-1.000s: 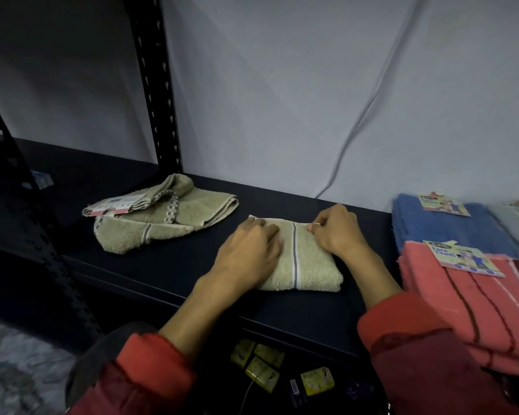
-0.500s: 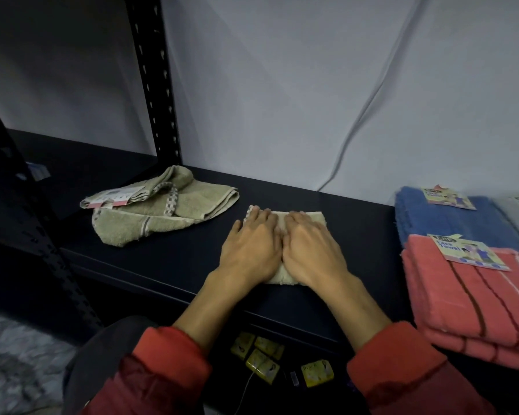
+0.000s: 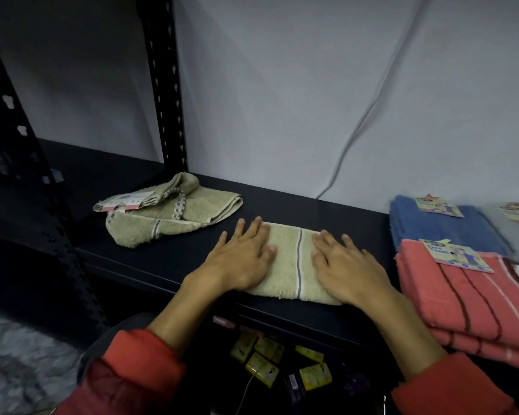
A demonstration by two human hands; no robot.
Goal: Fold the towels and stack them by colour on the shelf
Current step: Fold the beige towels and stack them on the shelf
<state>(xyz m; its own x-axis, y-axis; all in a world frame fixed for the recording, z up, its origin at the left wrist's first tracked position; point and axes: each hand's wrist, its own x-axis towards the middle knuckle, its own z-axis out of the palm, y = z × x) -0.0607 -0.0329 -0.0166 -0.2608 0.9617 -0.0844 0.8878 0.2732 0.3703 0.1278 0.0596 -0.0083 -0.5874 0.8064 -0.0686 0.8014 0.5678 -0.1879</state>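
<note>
Item: folded beige towel, grey stripe across it, lying near the front edge of the black shelf. Your left hand and right hand press flat on its two ends, fingers straight, gripping nothing. Unfolded beige towel lies behind, to the left; blue towel and coral striped stack at right. Risk: lifting carelessly could spring the fold open, or nudge the towel off the front lip.

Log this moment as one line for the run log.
step: flattening folded beige towel | left hand flat on it | right hand flat on it | loose beige towel unfolded
</note>
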